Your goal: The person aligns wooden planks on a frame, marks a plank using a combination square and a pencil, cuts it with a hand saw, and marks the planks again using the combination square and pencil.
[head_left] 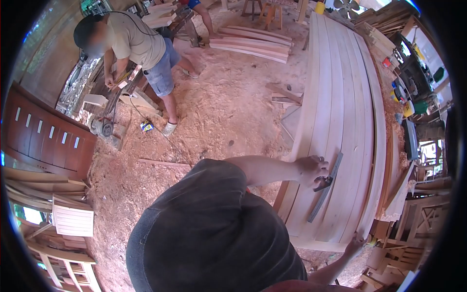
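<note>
My left hand [313,171] is over a wide panel of pale boards [335,107], its fingers curled on a dark piece at the middle of a long, grey straight-edged tool [325,190]. The tool lies slantwise across the boards and looks like a carpenter's square. At the panel's near right corner is my right hand [356,245], fingers closed by the edge. Against its fingertips shows a small yellow rounded thing [372,241], perhaps a tape measure; the distance blurs it. My dark shirt [209,233] hides much of the lower middle.
Another person [141,44] bends over a workbench at upper left. A stack of boards [253,44] lies on the shaving-covered floor. A power cord [155,126] runs near a brown panelled door [48,134]. Tools and yellow containers [407,108] line the far side.
</note>
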The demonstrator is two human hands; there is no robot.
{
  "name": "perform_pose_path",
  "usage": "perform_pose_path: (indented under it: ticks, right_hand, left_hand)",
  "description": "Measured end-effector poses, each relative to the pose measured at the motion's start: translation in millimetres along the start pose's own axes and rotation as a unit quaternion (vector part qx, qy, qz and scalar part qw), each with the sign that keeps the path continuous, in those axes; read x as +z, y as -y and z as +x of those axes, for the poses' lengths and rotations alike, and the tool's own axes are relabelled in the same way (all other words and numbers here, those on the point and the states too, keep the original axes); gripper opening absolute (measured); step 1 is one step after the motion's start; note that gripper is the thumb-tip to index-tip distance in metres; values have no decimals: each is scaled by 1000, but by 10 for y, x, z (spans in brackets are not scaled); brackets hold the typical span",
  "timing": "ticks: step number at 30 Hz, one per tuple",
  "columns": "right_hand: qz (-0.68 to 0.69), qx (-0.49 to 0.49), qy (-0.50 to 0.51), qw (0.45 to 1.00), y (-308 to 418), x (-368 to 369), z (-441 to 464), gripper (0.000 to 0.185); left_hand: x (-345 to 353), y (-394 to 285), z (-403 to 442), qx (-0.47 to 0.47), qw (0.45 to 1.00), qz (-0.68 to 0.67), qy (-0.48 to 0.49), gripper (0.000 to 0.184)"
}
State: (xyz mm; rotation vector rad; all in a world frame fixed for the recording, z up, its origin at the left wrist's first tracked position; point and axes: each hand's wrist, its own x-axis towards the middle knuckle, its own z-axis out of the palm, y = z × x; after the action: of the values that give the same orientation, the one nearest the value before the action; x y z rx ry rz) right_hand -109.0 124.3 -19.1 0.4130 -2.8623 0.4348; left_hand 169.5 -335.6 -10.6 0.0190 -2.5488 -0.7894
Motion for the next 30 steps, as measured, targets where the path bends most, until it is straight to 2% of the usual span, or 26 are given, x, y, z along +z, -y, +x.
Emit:
perform_pose_path:
  ticks: [8, 14, 20, 26, 30]
  right_hand:
    - [13, -62, 1, 998, -114, -4, -8, 90]
    - [40, -34, 17, 998, 43, -44, -159, 88]
    - [27, -82, -19, 996, -139, 96, -175, 87]
    - [38, -62, 2, 997, -81, 33, -193, 86]
    - [95, -23, 45, 994, -93, -37, -180, 88]
  left_hand:
    - [25, 12, 1, 0, 1000, -4, -1, 33]
    - [12, 7, 2, 1, 1000, 2, -3, 33]
    - [17, 10, -2, 7, 1000, 0, -9, 32]
    - [47, 27, -6, 18, 999, 5, -28, 32]
    - [113, 57, -11, 8, 1000, 2, -29, 32]
